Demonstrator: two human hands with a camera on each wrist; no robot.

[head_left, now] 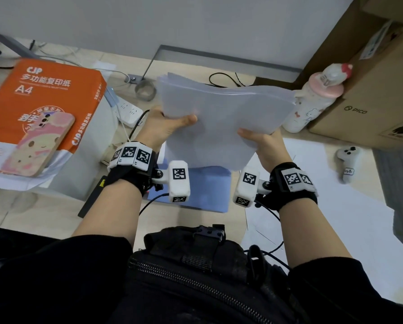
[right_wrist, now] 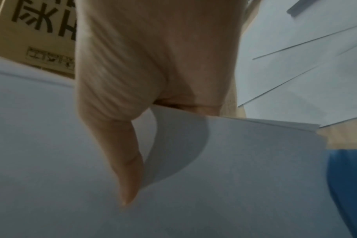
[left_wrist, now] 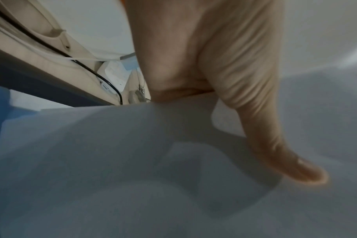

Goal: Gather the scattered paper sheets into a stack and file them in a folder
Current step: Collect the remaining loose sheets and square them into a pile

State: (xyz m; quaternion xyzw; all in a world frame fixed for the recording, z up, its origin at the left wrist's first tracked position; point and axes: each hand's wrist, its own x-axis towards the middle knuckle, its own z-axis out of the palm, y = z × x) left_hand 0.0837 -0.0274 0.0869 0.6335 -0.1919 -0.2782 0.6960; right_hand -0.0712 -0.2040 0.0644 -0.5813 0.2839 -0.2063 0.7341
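The paper stack (head_left: pixel 221 122) is held above the desk (head_left: pixel 44 213), both hands at its near corners, and hides the surface beneath. Directly below, the blue folder (head_left: pixel 196 190) lies flat with bare desk along its left side. Left flank is blocked by the orange A4 ream (head_left: pixel 44 101) with a phone (head_left: pixel 39 146) on top, and by the power strip (head_left: pixel 129 112) and its cables. Right flank is closed by the pink-capped bottle (head_left: pixel 312 101) and the cardboard box (head_left: pixel 371 94) just behind it. Loose sheets (head_left: pixel 336 202) and a white controller (head_left: pixel 347 160) cover the right near side. A metal ring (head_left: pixel 145 90) stands behind the stack.
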